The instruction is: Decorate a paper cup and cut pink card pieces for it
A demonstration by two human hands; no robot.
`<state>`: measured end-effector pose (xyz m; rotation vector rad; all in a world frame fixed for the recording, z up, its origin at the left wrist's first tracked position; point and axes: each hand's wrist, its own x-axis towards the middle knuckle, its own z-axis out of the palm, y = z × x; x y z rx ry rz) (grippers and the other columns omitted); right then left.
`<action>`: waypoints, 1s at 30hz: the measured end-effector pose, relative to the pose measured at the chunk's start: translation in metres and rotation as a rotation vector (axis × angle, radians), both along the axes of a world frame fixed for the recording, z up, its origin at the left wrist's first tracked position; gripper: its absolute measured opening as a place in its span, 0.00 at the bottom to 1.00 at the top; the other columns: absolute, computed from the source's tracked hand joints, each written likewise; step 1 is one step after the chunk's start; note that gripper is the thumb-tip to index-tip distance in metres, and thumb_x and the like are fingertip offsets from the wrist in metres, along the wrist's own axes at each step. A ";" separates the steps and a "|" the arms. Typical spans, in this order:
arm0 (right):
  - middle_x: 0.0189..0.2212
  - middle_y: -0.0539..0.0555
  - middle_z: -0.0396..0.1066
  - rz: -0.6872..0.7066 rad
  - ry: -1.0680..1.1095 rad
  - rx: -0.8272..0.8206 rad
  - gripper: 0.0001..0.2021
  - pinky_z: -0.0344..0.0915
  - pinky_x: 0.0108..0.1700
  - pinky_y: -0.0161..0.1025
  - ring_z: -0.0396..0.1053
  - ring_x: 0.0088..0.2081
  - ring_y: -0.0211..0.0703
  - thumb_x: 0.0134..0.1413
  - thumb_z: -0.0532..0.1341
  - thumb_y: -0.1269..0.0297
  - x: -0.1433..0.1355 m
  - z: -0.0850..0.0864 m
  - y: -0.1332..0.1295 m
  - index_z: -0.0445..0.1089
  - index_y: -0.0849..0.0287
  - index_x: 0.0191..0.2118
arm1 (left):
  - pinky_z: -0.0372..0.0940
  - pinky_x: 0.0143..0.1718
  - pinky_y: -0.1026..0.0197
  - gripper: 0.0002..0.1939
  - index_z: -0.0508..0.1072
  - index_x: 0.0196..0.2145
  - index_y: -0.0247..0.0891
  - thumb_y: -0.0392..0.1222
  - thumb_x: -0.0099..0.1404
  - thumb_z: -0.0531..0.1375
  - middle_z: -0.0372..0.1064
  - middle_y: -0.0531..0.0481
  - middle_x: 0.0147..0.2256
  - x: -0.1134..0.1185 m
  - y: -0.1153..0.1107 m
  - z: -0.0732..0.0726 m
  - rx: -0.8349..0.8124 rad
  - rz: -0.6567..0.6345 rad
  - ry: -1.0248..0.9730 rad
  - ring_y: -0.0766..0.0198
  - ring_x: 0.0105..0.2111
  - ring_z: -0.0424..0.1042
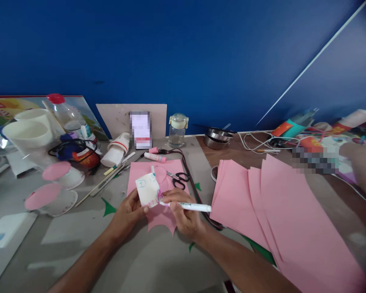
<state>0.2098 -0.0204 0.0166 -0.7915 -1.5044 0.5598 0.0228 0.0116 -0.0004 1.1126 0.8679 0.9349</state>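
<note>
My left hand (pixel 130 211) pinches the lower left edge of a small white card (pixel 148 189) with teal marks at the top and pink-purple marks along its bottom and right. My right hand (pixel 183 213) holds a white marker (pixel 195 206), its tip touching the card's lower right. Beneath the card lies a pink paper sheet (pixel 173 165) with a scalloped cutout at its lower edge. Black-handled scissors (pixel 179 180) rest on that sheet, just behind my right hand.
Pink sheets (pixel 293 207) fan out at the right. Paper cups (pixel 29 136), a bottle (pixel 67 114) and pink-topped cups (pixel 56 175) stand left. A phone (pixel 140 130), glass jar (pixel 177 132) and metal bowls (pixel 217 138) line the back. Another person's hand (pixel 355 156) is far right.
</note>
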 end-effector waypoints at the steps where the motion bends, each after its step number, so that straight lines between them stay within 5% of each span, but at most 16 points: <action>1: 0.30 0.54 0.73 -0.012 0.003 -0.001 0.12 0.70 0.37 0.45 0.72 0.35 0.45 0.65 0.51 0.62 0.000 -0.001 0.000 0.72 0.51 0.41 | 0.65 0.51 0.52 0.29 0.69 0.51 0.38 0.46 0.53 0.69 0.72 0.40 0.51 0.000 0.000 0.000 0.002 -0.005 -0.004 0.48 0.52 0.69; 20: 0.31 0.53 0.73 -0.039 0.006 -0.065 0.11 0.69 0.37 0.44 0.71 0.34 0.44 0.65 0.52 0.63 -0.001 0.000 -0.001 0.73 0.53 0.39 | 0.65 0.51 0.52 0.29 0.72 0.50 0.38 0.46 0.50 0.70 0.73 0.41 0.49 0.002 -0.001 0.004 -0.015 0.023 0.005 0.47 0.51 0.70; 24: 0.34 0.55 0.71 -0.076 0.005 -0.137 0.16 0.68 0.41 0.47 0.70 0.36 0.47 0.66 0.49 0.54 0.002 -0.004 -0.004 0.71 0.53 0.44 | 0.63 0.53 0.51 0.29 0.71 0.51 0.39 0.47 0.52 0.69 0.72 0.41 0.51 0.001 -0.001 0.003 -0.019 0.011 -0.028 0.47 0.53 0.69; 30: 0.26 0.48 0.65 -0.068 0.121 -0.286 0.18 0.66 0.29 0.37 0.64 0.25 0.38 0.66 0.49 0.51 0.002 -0.008 -0.001 0.63 0.53 0.54 | 0.64 0.51 0.51 0.33 0.71 0.52 0.37 0.50 0.50 0.70 0.72 0.40 0.51 0.003 -0.001 0.004 0.004 0.027 -0.022 0.45 0.52 0.69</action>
